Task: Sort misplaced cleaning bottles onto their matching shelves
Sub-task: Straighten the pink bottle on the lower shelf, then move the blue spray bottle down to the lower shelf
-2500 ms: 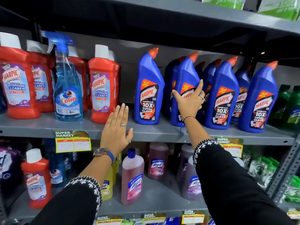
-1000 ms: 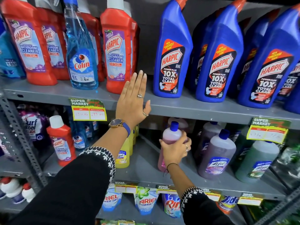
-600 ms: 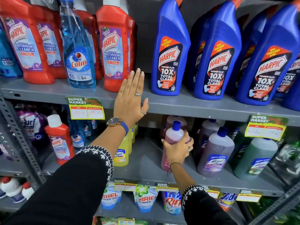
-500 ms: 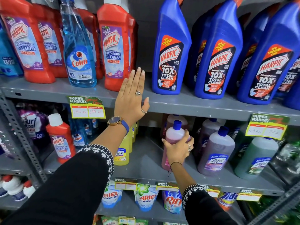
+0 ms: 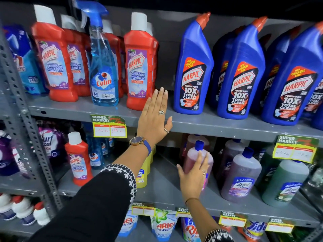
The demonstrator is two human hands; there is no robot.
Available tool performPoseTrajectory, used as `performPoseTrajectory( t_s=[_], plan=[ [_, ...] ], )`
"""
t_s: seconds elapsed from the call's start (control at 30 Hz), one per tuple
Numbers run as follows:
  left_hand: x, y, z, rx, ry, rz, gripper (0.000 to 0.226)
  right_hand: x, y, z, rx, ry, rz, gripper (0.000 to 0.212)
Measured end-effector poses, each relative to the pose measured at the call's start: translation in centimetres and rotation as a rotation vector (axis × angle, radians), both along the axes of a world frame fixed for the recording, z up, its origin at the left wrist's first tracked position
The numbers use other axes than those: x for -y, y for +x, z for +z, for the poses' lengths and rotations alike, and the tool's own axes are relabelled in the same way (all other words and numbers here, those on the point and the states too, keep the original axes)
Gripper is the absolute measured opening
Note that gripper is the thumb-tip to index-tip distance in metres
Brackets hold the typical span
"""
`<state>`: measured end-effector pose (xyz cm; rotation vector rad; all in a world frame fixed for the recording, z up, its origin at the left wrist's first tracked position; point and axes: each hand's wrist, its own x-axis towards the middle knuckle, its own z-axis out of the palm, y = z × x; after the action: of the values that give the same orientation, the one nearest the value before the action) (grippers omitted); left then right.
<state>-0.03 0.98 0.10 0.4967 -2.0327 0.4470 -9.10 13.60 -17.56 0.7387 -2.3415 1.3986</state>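
Two grey metal shelves (image 5: 218, 125) hold crowded cleaning bottles (image 5: 192, 67).

The shelf (image 5: 227, 127) is grey painted metal with a dull, smooth finish, and its perforated upright (image 5: 26, 119) looks the same. The blue toilet-cleaner bottles (image 5: 192, 67) and red bathroom-cleaner bottles (image 5: 139, 67) are glossy opaque plastic with shiny printed labels, while the glass-cleaner spray bottle (image 5: 103, 70) and the pink floor-cleaner bottle (image 5: 194, 158) are see-through plastic. The price tags (image 5: 110, 126) look like paper, and the black sleeve (image 5: 97, 203) is matt cloth.
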Motion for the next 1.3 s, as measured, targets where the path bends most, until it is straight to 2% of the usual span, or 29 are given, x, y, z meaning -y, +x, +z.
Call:
performPoseTrajectory(
  t_s=[0.1, 0.23, 0.47, 0.53, 0.67, 0.83, 1.0, 1.13, 1.3],
  plan=[
    [-0.1, 1.0, 0.4, 0.005, -0.006, -0.032, 0.072, 1.8, 3.9, -0.2, -0.089, 0.019, 0.170, 0.093],
    [2.1, 4.9, 1.3, -0.015, -0.047, -0.069, 0.069, 5.5, 9.3, 0.0, -0.086, 0.057, 0.430, 0.084],
    [11.7, 16.7, 2.8, -0.042, -0.061, 0.143, 0.070, 12.8, 19.5, 1.6, -0.184, -0.005, 0.631, 0.061],
    [14.2, 19.7, 3.2, -0.057, -0.059, 0.180, 0.070, 14.9, 22.3, 2.6, -0.196, -0.021, 0.707, 0.060],
    [18.5, 24.1, 4.3, -0.131, -0.045, 0.225, 0.072, 19.1, 26.8, 7.6, -0.378, -0.147, 0.842, 0.062],
    [23.3, 28.0, 4.6, -0.166, -0.059, 0.251, 0.072, 24.4, 28.2, 16.6, -0.451, -0.400, 0.623, 0.069],
    [27.2, 30.5, 2.3, -0.186, 0.016, 0.293, 0.075, 27.6, 26.4, 23.2, -0.361, -0.499, 0.297, 0.085],
    [29.2, 31.1, 1.4, -0.172, 0.042, 0.292, 0.077, 29.0, 24.2, 25.1, -0.272, -0.496, 0.081, 0.096],
    [30.5, 30.6, 1.1, -0.232, 0.025, 0.161, 0.078, 29.7, 21.9, 25.2, -0.119, -0.465, -0.108, 0.106]
  ],
)
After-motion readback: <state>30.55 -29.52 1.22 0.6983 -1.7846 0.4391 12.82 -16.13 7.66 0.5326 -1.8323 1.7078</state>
